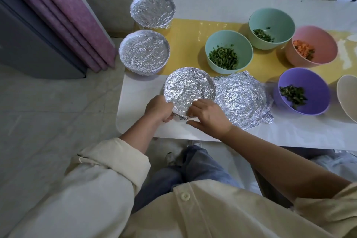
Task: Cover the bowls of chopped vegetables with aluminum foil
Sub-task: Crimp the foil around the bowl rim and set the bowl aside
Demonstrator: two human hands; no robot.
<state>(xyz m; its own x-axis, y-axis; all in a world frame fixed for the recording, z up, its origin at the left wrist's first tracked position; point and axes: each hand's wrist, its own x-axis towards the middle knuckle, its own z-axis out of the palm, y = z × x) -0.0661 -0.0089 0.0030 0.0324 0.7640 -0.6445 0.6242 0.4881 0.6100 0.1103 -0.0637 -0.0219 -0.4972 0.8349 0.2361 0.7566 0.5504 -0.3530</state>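
A foil-covered bowl (188,87) stands near the table's front edge. My left hand (159,109) grips its near left side, and my right hand (208,115) pinches the crumpled foil at its near rim. Beside it on the right lies a loose, creased foil sheet (243,100). Two more foil-covered bowls (152,10) (144,52) stand at the left. Uncovered bowls hold chopped vegetables: a mint one (229,52), a second mint one (271,28), a pink one (311,46) and a purple one (304,91).
A white table (231,135) carries a yellow mat (189,33). A cream bowl (347,96) is cut off by the right edge. A pink curtain (63,11) and a grey cabinet (29,44) stand left of the table. My knees are under the front edge.
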